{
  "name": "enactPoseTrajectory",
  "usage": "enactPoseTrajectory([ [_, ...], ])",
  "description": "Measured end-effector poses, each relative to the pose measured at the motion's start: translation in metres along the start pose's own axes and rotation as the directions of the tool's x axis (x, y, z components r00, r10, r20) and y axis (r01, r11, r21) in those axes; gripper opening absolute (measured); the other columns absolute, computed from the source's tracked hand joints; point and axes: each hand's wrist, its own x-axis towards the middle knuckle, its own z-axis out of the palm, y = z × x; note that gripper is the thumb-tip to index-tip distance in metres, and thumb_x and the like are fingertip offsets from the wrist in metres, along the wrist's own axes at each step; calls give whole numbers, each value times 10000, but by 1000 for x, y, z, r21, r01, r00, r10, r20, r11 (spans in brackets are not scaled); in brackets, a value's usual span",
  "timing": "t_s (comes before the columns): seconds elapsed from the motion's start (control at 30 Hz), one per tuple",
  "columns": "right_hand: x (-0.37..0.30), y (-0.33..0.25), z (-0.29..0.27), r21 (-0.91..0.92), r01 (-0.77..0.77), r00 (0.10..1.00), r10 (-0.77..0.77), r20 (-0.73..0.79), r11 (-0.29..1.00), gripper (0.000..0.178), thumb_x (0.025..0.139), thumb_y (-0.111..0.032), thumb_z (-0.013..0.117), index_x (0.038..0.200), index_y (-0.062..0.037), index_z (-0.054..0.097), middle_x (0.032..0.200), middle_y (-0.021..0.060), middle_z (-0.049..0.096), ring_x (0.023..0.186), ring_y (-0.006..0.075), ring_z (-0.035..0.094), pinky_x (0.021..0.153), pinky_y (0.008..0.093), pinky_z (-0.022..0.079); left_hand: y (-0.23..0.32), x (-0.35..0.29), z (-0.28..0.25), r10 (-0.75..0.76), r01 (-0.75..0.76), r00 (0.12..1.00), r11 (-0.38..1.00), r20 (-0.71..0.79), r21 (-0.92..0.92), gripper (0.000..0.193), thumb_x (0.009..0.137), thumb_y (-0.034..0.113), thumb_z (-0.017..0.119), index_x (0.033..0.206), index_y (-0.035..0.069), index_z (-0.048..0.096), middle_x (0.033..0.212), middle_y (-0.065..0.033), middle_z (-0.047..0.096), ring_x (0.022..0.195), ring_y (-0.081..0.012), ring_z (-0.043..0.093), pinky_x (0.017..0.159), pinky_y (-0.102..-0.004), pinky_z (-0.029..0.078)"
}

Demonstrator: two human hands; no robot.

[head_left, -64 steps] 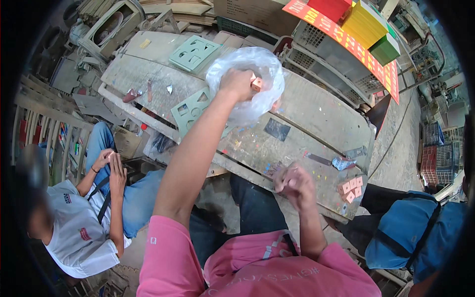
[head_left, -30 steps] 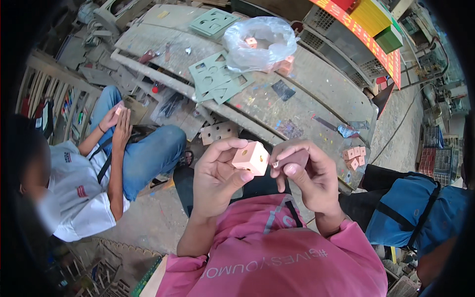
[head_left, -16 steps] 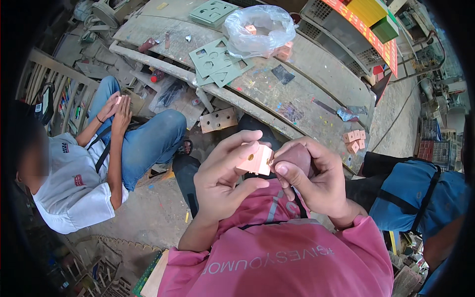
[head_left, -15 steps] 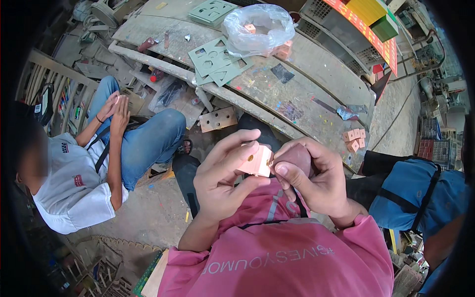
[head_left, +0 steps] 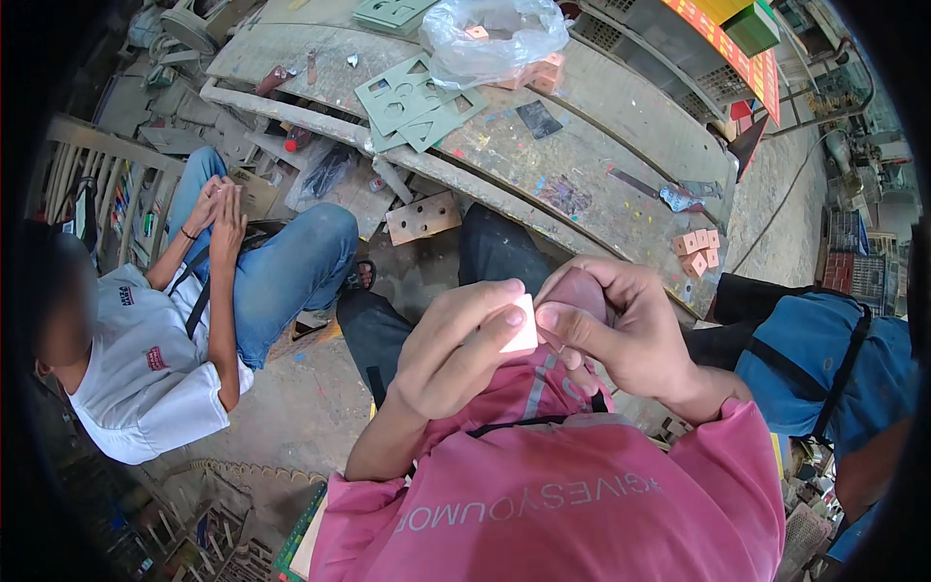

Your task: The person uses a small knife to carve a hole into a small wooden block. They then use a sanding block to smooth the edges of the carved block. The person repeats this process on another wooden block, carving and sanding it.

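Pinching a pale wooden block just below the middle of the frame, the left hand had its fingers bent and nearly closed, wrapped over the block's left side, so that one light face showed toward the right. Close beside it, the right hand had its fingers curled and its thumb pressed in, gripping a bent maroon sheet; the overlapping fingers made it hard to tell whether the sheet touched the block. Both hands were in front of the pink shirt that filled the bottom of the frame. The worn workbench slanted from the upper left down to the right, spotted with paint. At the top centre stood a clear plastic bag with blocks in and beside it, and just below and left of it lay green boards with cut-out shapes. A dark square patch lay to the right of those boards, and a small cluster of drilled blocks sat at the bench's right end. At the left of the frame a co-worker in a white shirt sat with both hands together.
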Motion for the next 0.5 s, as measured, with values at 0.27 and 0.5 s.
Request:
enactPoseTrajectory([
  [0.27, 16, 13, -13, -493, 723, 676, -645, 357, 484, 149, 756, 79, 641, 902, 67, 611, 850, 151, 611, 711, 272, 600, 616, 335, 500, 11, 9, -16, -451, 493, 870, 806, 200, -328, 295, 831, 100, 714, 1054, -60, 606, 901, -167, 664, 723, -148, 635, 641, -258, 505],
  [0.5, 43, 12, -35, -192, 954, 43, -526, 849, -232, 269, 664, -51, 640, 871, 120, 625, 859, 216, 599, 665, 277, 598, 474, 308, 476, 11, 27, -31, -521, 887, 136, -315, 842, -338, 362, 999, 291, 494, 885, -33, 608, 699, -88, 634, 458, -44, 460, 399, -197, 339],
])
